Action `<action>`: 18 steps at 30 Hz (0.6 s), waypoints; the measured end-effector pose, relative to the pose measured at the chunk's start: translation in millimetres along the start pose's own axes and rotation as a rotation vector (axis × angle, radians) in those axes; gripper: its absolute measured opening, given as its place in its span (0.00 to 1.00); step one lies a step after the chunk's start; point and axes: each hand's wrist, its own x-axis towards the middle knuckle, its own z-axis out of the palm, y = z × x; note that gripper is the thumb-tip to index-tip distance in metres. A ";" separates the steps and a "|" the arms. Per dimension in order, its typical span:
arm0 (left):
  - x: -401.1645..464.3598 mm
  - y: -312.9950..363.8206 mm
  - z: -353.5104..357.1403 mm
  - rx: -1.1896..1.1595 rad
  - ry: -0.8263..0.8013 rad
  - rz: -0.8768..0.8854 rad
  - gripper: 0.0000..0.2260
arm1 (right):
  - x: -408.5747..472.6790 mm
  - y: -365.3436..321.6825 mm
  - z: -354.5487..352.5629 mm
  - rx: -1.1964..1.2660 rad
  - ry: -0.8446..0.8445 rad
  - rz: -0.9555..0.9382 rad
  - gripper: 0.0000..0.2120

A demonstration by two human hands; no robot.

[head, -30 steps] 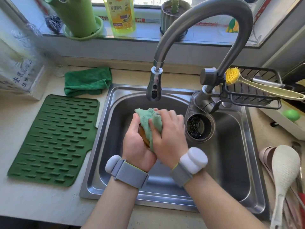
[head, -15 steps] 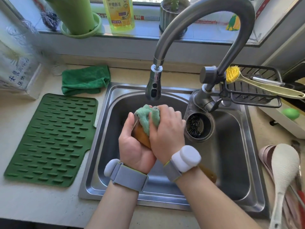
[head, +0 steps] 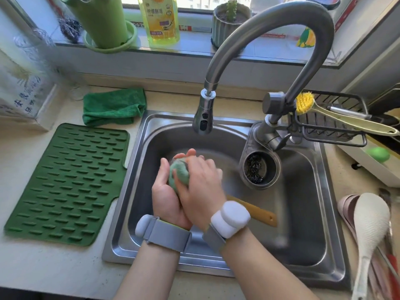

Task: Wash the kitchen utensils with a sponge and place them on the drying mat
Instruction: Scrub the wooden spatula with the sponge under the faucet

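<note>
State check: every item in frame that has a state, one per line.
left hand: grips wooden utensil's head
right hand: presses sponge on utensil
wooden utensil: over sink, handle sticks out right
faucet: no water visible
drying mat: flat, bare
green cloth: folded beside sink
dish brush: lying across wire caddy
</note>
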 end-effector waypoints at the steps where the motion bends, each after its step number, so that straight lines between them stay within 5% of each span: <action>1: -1.8 -1.3 0.4 -0.011 -0.016 -0.029 0.22 | 6.7 -4.7 -0.1 0.035 -0.034 -0.024 0.13; 7: 5.9 14.1 -3.3 -0.027 0.037 0.059 0.13 | -7.0 12.9 -3.8 -0.157 0.067 -0.096 0.12; 13: 12.5 34.0 -7.2 0.013 0.022 0.157 0.10 | -31.4 95.7 -21.6 -0.134 0.104 0.278 0.22; 18: 7.5 12.5 2.2 -0.010 0.040 0.144 0.11 | -2.2 39.6 -1.0 -0.072 0.064 0.092 0.19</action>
